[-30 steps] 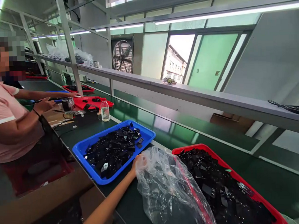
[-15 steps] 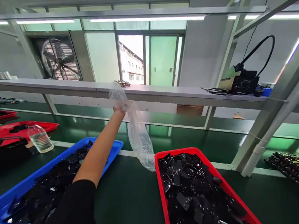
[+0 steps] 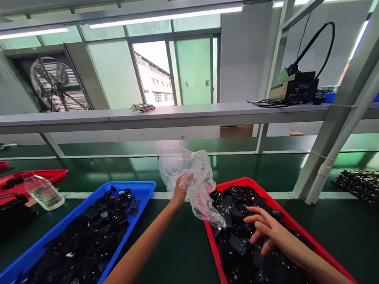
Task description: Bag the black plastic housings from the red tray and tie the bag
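Note:
My left hand is closed on a crumpled clear plastic bag, held up over the green bench between two trays. The bag's lower end hangs over the near-left rim of the red tray. Above that tray hovers my right hand, fingers apart and holding nothing. Small black plastic parts fill the red tray. To the left, a blue tray holds a heap of similar black parts.
A clear bottle lies tilted by another red tray at far left. Stacked parts sit at far right, beyond a metal post. A shelf crosses behind, carrying a black-and-beige device.
My left hand has brought the bag down from near the shelf and rightward to the red tray. My right hand has come into view over the red tray.

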Motion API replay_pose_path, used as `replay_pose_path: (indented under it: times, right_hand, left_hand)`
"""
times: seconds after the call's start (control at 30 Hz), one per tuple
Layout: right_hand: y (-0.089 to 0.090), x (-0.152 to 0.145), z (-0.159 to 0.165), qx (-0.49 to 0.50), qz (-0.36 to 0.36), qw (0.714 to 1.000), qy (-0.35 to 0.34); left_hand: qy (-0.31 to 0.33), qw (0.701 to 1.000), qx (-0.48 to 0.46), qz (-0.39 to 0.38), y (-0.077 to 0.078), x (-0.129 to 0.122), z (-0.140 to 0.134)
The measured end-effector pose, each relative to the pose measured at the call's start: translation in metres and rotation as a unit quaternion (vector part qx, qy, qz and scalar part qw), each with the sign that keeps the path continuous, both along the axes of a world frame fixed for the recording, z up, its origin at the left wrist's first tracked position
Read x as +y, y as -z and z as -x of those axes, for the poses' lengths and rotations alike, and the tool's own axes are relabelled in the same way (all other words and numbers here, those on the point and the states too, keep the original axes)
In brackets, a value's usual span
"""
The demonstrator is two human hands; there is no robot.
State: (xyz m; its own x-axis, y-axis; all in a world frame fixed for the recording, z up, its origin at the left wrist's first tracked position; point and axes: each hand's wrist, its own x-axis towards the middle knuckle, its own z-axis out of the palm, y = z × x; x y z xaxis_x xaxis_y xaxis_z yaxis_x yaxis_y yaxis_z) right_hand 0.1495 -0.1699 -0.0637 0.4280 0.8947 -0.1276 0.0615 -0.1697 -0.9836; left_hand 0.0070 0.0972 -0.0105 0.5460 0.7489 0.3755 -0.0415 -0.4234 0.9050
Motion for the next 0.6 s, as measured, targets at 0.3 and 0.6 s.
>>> replay_pose_path:
  times: [0.3,0.6]
  right_hand:
    - [-0.027,0.157,0.061,-0.167,-0.022,0.983,-0.079]
    - [-0.108,0.213,-0.110,-0.232,0.004,0.963,0.134]
  left_hand:
    - [-0.046,0.953,0.233,-0.188,-0.041,-0.020,0.035]
    - [-0.202,0.893,0.307,-0.261,-0.060,0.038,0.092]
